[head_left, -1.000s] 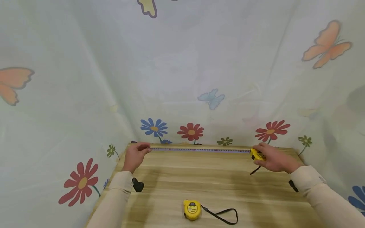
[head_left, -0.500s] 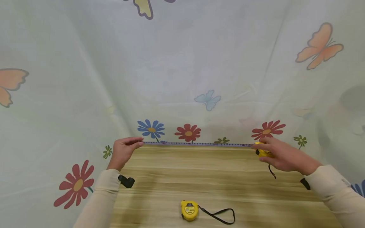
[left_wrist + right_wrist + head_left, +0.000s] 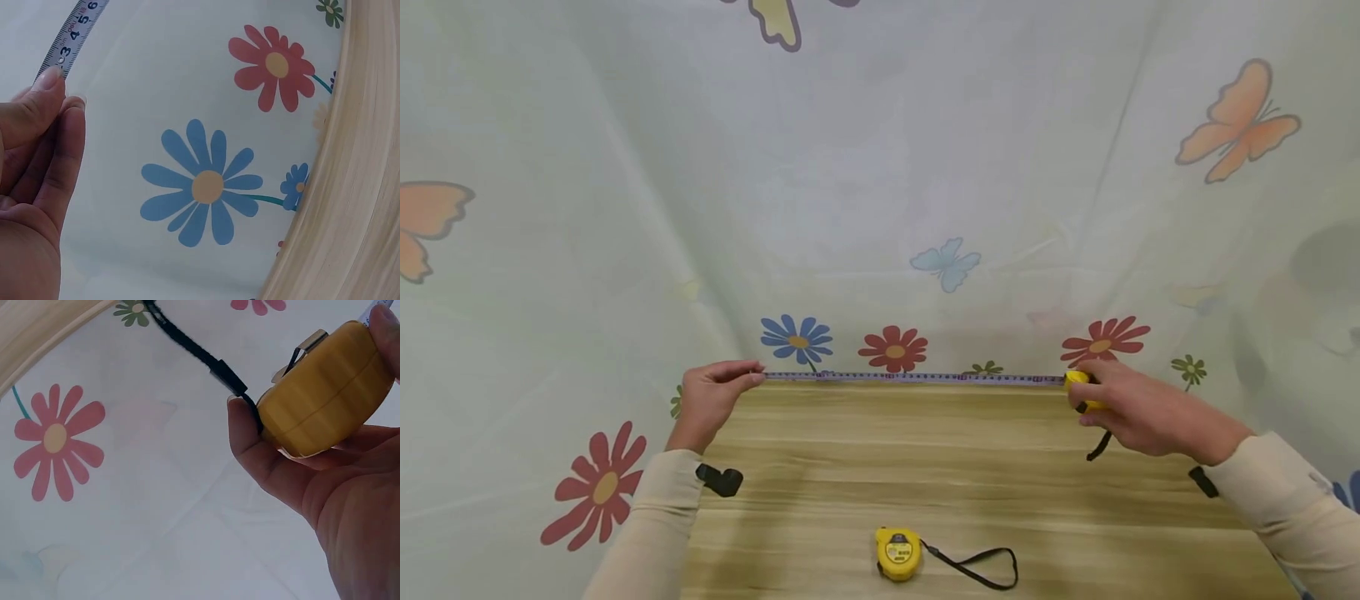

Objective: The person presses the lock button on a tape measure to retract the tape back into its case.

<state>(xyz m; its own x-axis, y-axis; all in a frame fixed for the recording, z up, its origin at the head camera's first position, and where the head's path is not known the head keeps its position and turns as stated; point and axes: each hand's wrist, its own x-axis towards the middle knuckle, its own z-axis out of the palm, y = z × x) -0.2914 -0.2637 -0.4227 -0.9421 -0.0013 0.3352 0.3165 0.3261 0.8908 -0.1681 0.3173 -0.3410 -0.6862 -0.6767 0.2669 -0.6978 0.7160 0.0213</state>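
Note:
Between my two hands a tape measure's pale blade (image 3: 925,378) is drawn out straight, near the far edge of the wooden table. My left hand (image 3: 711,400) pinches its end between thumb and fingertips; in the left wrist view the thumb lies just below the 3 mark on the blade (image 3: 74,36). At the other end my right hand (image 3: 1138,408) grips the yellow case (image 3: 325,394), whose metal clip and black strap (image 3: 200,350) show in the right wrist view. A second yellow tape measure (image 3: 898,554) lies on the table with its black strap looped to the right.
The wooden table (image 3: 850,475) meets a pale curtain (image 3: 850,167) printed with flowers and butterflies, which encloses it at the back and sides. Black camera mounts sit at both wrists, the left mount (image 3: 720,481) showing most plainly.
My left hand has shifted left and slightly up, my right hand slightly right, and more blade shows between them. The case has tilted in my right hand. The second tape measure stays in place.

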